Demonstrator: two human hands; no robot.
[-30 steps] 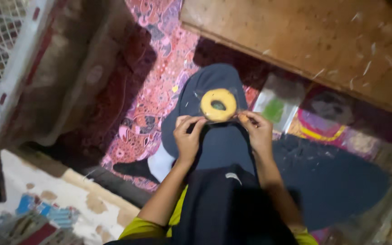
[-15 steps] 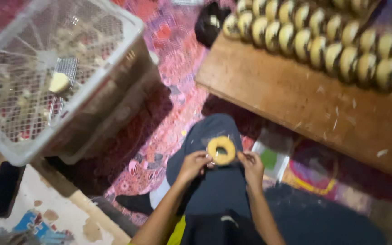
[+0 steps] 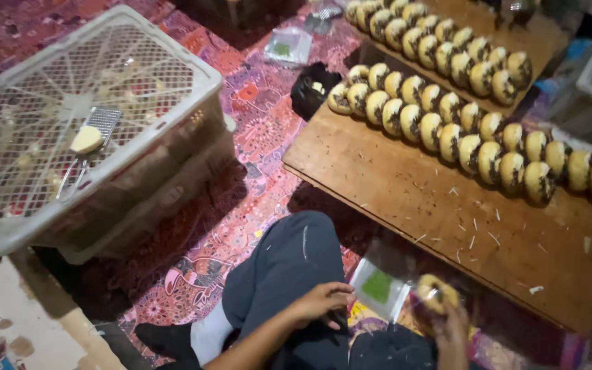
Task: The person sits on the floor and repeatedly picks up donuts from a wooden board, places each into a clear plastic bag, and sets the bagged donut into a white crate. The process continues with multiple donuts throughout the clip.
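The person sat on a patterned red mat (image 3: 255, 130) with a knee in dark grey trousers (image 3: 282, 267) bent up.

The right hand (image 3: 450, 325) was low, near the right side. Its fingers were closed around a round doughnut (image 3: 436, 293), yellow with dark bits on it. The doughnut was held up just below the near edge of the wooden board (image 3: 447, 205). That part was a little blurry.

The left hand (image 3: 323, 301) rested on the knee, a bit to the left of the doughnut and not touching it. Its fingers were curled in loosely. I could not tell if it held anything.

A small clear bag with a green patch (image 3: 378, 286) lay on the mat between the 2 hands, just under the board's edge.

On the far part of the board, 2 long rows of doughnuts (image 3: 447, 130) leaned on each other, running from left to right. White crumbs lay on the bare wood.

On the left stood a white plastic crate (image 3: 90, 130) turned upside down on another crate. A metal grater (image 3: 101, 123) and a pale yellow lump (image 3: 87, 139) lay on top of it.
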